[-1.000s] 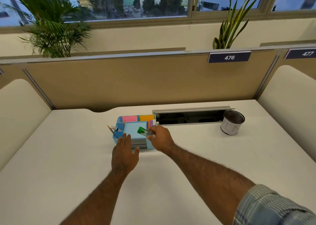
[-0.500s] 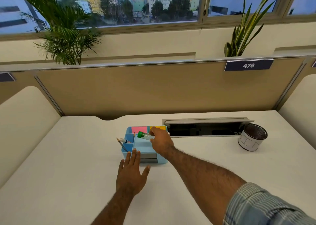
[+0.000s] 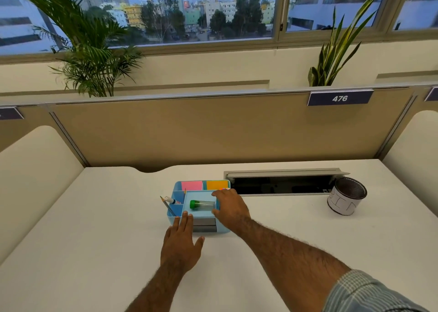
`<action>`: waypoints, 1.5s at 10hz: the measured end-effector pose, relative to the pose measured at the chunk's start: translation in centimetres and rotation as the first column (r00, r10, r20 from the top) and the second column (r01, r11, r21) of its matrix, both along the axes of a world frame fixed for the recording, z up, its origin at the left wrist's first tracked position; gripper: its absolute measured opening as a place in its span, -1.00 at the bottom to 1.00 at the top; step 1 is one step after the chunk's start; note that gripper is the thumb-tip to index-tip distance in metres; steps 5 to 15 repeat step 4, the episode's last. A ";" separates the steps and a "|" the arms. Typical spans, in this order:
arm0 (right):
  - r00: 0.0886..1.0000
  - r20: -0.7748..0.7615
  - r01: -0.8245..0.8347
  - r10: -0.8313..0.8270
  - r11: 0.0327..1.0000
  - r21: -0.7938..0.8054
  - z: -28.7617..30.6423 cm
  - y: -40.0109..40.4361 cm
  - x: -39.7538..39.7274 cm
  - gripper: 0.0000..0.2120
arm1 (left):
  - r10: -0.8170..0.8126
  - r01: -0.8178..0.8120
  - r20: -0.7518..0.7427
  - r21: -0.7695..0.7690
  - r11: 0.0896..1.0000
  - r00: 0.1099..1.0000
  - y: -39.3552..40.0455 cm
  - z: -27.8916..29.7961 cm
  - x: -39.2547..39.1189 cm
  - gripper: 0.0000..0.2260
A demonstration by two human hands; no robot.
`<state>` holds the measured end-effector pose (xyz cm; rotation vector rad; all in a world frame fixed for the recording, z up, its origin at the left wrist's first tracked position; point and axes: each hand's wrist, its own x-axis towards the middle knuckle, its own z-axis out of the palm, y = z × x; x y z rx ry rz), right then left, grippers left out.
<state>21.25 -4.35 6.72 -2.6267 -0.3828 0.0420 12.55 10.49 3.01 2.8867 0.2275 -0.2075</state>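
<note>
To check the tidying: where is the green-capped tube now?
In the head view, the green-capped tube lies on its side in the large compartment of the blue organizer, between the pencil on its left and the right hand.

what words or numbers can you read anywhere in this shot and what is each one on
"476": white digits on the dark blue plate on the desk partition.
Plate at the left edge: cut off, not readable.
Plate at the right edge: cut off, not readable.
Paper wrap on the mesh cup: drawn lines, not legible.
White pen in the blue organiser: print too small to read.
</note>
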 end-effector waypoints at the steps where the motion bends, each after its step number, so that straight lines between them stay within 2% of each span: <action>1: 0.999 0.028 0.029 -0.029 0.999 -0.030 0.8 -2.1 -0.9 -0.47 | -0.015 0.015 -0.043 0.006 1.000 0.999 -0.7 1.6 0.2 -0.30; 3: 0.993 0.103 0.073 -0.062 0.992 -0.105 4.9 -8.0 -1.6 -0.54 | -0.043 0.038 -0.097 -0.051 0.998 0.994 -2.8 6.1 0.7 -0.34; 4: 0.980 0.177 0.109 -0.088 0.988 -0.111 9.0 -10.9 -1.6 -0.53 | -0.099 0.077 -0.145 -0.153 0.985 0.985 -4.0 9.8 0.9 -0.44; 15: 0.980 0.177 0.109 -0.088 0.988 -0.111 9.0 -10.9 -1.6 -0.53 | -0.099 0.077 -0.145 -0.153 0.985 0.985 -4.0 9.8 0.9 -0.44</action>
